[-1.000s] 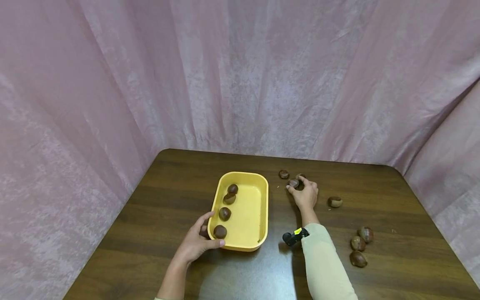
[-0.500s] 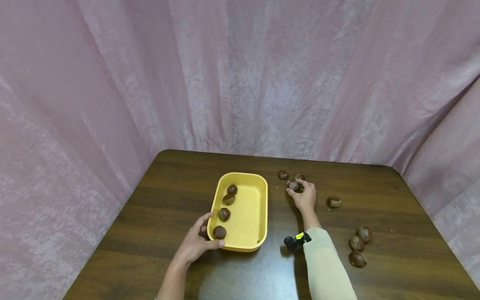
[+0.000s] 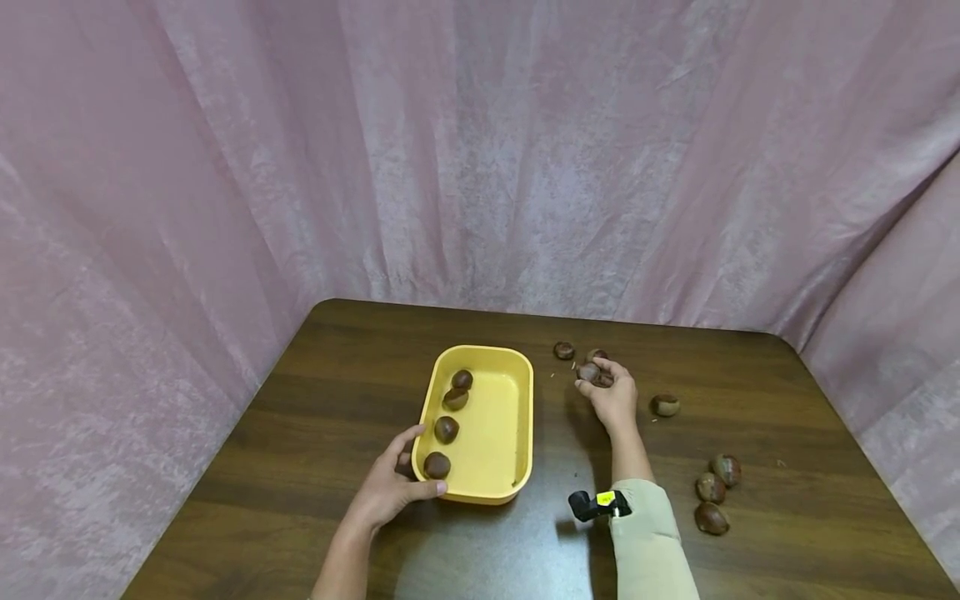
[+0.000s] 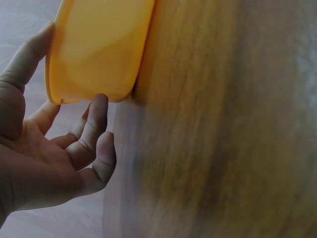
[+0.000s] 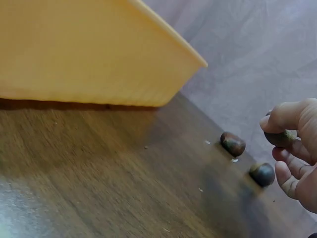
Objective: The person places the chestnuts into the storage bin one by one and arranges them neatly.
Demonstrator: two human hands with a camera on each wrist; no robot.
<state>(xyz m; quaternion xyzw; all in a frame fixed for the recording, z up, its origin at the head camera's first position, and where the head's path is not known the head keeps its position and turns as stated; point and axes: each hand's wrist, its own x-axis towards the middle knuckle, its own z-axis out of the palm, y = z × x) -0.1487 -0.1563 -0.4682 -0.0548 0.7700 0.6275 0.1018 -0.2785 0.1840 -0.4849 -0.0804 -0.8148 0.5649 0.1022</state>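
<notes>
At the back right of the head view, my right hand [image 3: 613,398] pinches a brown chestnut [image 3: 587,372] between thumb and fingers. In the right wrist view that chestnut [image 5: 280,138] is held above the table. Two more lie close by, one chestnut [image 3: 564,351] to the left and another chestnut [image 3: 596,356] just behind the fingers. My left hand [image 3: 390,483] holds the near left corner of a yellow plastic container [image 3: 528,433], thumb on the front rim and fingers along the left side. Inside it, several chestnuts [image 3: 447,429] line the left wall.
To the right of my right hand lies a single chestnut [image 3: 665,405]. Three chestnuts [image 3: 710,488] form a group farther right and nearer. Small crumbs dot the dark wooden table [image 3: 300,450]. Pink curtains [image 3: 480,167] hang right behind its back edge.
My right hand has drawn its chestnut slightly away from the one behind it, and the wrist has come up and nearer. My left hand stays on the container.
</notes>
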